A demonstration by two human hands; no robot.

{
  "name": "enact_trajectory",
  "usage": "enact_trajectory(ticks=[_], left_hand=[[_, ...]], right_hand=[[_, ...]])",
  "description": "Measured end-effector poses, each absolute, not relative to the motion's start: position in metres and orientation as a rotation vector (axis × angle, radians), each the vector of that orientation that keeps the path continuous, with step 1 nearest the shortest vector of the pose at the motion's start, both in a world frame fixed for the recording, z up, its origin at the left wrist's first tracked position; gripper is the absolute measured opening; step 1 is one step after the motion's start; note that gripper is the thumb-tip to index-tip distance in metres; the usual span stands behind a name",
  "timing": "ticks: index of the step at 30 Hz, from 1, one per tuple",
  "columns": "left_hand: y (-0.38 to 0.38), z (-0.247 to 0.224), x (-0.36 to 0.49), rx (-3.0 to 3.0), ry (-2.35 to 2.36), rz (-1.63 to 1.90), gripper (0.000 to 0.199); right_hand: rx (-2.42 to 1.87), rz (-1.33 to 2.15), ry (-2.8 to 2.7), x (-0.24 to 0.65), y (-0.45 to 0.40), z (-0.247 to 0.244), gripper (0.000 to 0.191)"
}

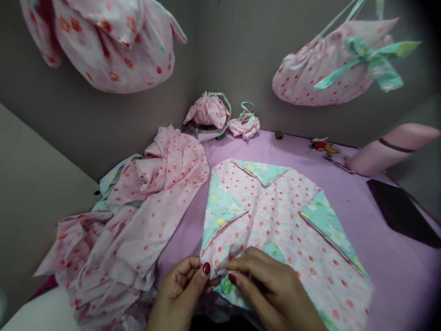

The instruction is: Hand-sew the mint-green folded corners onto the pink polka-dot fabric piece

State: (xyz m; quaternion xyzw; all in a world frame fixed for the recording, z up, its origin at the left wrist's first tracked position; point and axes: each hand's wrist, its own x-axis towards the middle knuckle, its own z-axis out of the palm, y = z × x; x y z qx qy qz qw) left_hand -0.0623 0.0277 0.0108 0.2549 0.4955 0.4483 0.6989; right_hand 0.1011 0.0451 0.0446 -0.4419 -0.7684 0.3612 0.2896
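A pink floral cloth lies spread over the table, its corners folded in to show a mint green floral fabric. At the near left edge of this cloth, my left hand pinches the border between thumb and fingers. My right hand is just beside it over the same edge, thumb and forefinger closed in a pinch. What the right fingertips hold is too small to make out. A thin dark thread curves across the fabric between the two hands.
Crumpled pink floral fabric is heaped at left. Gathered pink pouches sit at the back; another pouch with a green bow hangs at right. A pink bottle, a dark flat tablet-like object and a red thread spool are at right.
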Motion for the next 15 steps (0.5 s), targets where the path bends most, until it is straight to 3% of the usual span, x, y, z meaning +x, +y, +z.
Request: enact_trajectory(ticks=[8, 15], left_hand=[[0.031, 0.017, -0.064, 0.676, 1.115, 0.961, 0.016], [0.03, 0.011, -0.065, 0.652, 1.133, 0.949, 0.019]], right_hand=[[-1.257, 0.861, -2.023, 0.077, 0.045, 0.024, 0.016], [-1.178, 0.98, -1.696, 0.076, 0.045, 0.027, 0.015]])
